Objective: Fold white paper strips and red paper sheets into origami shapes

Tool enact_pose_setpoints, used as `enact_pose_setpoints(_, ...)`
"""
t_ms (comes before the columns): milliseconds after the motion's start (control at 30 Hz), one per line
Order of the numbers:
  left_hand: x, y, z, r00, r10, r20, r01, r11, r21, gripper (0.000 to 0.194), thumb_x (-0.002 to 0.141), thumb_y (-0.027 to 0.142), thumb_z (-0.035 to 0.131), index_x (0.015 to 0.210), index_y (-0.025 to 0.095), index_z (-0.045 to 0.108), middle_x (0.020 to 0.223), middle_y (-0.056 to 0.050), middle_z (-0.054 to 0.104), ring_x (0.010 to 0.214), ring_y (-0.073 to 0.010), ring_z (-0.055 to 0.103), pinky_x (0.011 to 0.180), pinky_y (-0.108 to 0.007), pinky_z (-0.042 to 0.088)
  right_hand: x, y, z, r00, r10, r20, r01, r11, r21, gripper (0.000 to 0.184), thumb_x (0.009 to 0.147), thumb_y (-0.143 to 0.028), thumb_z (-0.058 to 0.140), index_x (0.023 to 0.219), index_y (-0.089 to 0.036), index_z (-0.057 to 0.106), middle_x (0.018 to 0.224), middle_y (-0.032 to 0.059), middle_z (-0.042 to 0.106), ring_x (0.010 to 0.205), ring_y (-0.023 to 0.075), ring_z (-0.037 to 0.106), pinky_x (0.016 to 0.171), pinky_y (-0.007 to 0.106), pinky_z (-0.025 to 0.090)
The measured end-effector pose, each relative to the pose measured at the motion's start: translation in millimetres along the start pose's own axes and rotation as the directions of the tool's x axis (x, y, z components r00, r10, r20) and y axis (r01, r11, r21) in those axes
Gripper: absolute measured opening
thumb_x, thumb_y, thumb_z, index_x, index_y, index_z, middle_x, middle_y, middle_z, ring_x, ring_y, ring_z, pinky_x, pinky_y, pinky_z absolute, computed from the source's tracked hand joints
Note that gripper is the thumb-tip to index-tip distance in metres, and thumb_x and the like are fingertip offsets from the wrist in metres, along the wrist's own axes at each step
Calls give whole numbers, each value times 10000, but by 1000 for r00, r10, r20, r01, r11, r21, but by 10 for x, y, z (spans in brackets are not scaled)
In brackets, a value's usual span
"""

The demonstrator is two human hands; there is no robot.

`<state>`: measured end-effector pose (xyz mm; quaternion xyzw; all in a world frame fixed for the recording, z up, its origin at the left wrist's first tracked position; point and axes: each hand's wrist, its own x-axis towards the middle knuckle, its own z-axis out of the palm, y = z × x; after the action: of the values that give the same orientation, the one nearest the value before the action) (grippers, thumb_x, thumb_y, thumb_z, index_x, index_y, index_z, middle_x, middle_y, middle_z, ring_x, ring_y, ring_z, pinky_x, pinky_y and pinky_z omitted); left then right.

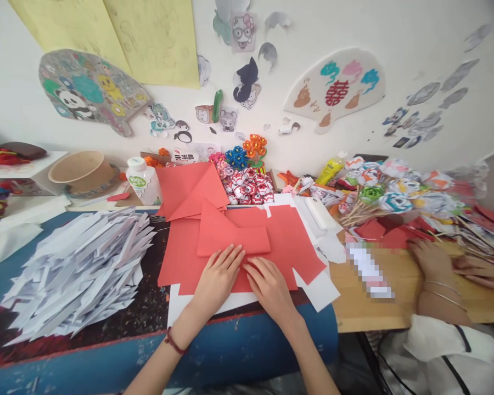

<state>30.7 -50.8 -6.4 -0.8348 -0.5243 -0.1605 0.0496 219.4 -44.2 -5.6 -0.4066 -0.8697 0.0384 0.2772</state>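
Note:
A folded piece of red paper lies in front of me, its upper left corner rising to a point. My left hand rests on its lower edge with the fingers stretched out and flat. Beside it, my right hand has its fingers extended, slightly bent, with the tips near the same edge. Underneath spreads a larger red sheet with cut-out notches, on top of white paper. More red sheets lie just behind, to the left.
To the left is a big heap of folded white paper pieces. Behind stand a white bottle, red-and-white paper flowers and a yellow bottle. At right, a co-worker's hands rest near the wooden table.

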Motion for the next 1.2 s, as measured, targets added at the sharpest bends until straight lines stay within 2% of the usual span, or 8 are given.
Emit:
enact_pose_setpoints(200, -9, 14, -11, 1000, 0, -1, 0, 1000, 10, 482, 1007, 219, 382, 1489, 223, 377, 1534, -34, 402, 1413, -226, 373, 1123, -415, 338, 53, 50, -8, 978, 162, -128, -169, 985, -39, 233, 981, -231, 456, 923, -196, 678, 855, 89, 652, 823, 233, 599, 769, 364, 485)
enact_pose_setpoints(300, -10, 12, -11, 1000, -6, 1, 6, 1000, 5, 477, 1008, 219, 383, 1485, 222, 388, 1532, -33, 407, 1404, -227, 385, 1124, -416, 333, 132, 182, 5, 913, 342, -222, -339, 939, 54, 349, 989, -291, 444, 664, -217, 546, 618, 10, 531, 574, 157, 488, 592, 293, 401)
enact_pose_setpoints(400, -13, 5, -13, 1000, -7, -7, 7, 1000, -3, 474, 1009, 218, 379, 1482, 225, 395, 1525, -42, 418, 1397, -227, 396, 1122, -409, 333, 184, 298, 35, 871, 447, -202, -437, 894, 97, 410, 989, -300, 434, 586, -226, 437, 498, -43, 411, 452, 122, 359, 514, 276, 314)
enact_pose_setpoints(667, -16, 33, -44, 999, -3, -35, 2, 1000, -29, 442, 1006, 215, 395, 1446, 218, 429, 1494, -43, 469, 1373, -212, 420, 1118, -398, 313, 248, 222, 78, 971, 237, -42, -238, 970, -38, 188, 980, -245, 435, 823, -210, 532, 803, 37, 602, 774, 196, 574, 704, 297, 403)
enact_pose_setpoints(833, -14, -224, -395, 989, -96, -109, 97, 995, 9, 293, 1015, 270, 397, 1187, 198, 623, 1193, -79, 686, 1106, -202, 607, 902, -339, 414, 272, 247, 101, 966, 259, 10, -258, 966, -31, 204, 984, -256, 432, 787, -222, 477, 778, 22, 569, 745, 192, 560, 664, 295, 392)
enact_pose_setpoints(1000, -283, -891, -942, 895, -427, -132, 444, 817, 368, 475, 1016, 387, 342, 696, 180, 627, 566, -58, 616, 573, -199, 596, 566, -292, 292, 242, 265, 103, 967, 253, 16, -253, 967, -19, 217, 999, -289, 414, 802, -224, 477, 792, 23, 577, 767, 199, 564, 673, 300, 387)
enact_pose_setpoints(1100, -527, -1183, -1193, 764, -607, -218, 618, 592, 518, 526, 1005, 451, 311, 697, 176, 637, 555, -86, 620, 560, -225, 608, 533, -276, 219, 220, 271, 118, 968, 250, 16, -249, 968, -9, 226, 1004, -311, 408, 808, -225, 483, 791, 25, 582, 772, 202, 568, 666, 301, 381)
enact_pose_setpoints(1200, -695, -1288, -1342, 707, -671, -224, 653, 497, 571, 526, 1001, 445, 298, 725, 171, 653, 608, -101, 660, 589, -236, 631, 538, -271, 205, 203, 285, 145, 968, 252, 5, -252, 968, -2, 229, 1003, -331, 411, 815, -228, 493, 798, 26, 591, 782, 204, 573, 652, 297, 375)
